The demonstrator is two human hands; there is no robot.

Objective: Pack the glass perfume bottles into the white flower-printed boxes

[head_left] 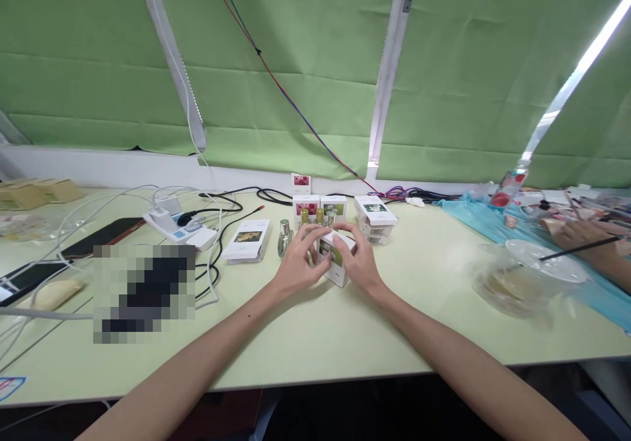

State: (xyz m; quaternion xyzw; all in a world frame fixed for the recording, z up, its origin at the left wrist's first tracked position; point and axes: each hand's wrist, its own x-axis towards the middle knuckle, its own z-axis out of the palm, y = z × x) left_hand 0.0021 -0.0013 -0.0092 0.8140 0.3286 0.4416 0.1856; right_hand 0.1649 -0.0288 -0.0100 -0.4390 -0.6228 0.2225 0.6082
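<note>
Both my hands are closed around a small white box (337, 273) with a green flower picture, which stands tilted on the table. My left hand (302, 261) grips its left side, and my right hand (361, 260) holds its top and right side. Just behind them stand several small glass bottles (284, 238) with gold or silver caps, partly hidden by my fingers. Further back are a white box with a red picture (306, 206) and one with a green picture (334, 204). To the left lies a flat white box (248, 240); stacked white boxes (375, 217) are at the right.
A power strip (177, 227) with tangled cables and a phone (101, 237) lie on the left of the table (276, 336). At right are a plastic bowl in a clear bag (513, 290), a blue cloth (473, 214) and another person's hand (579, 237).
</note>
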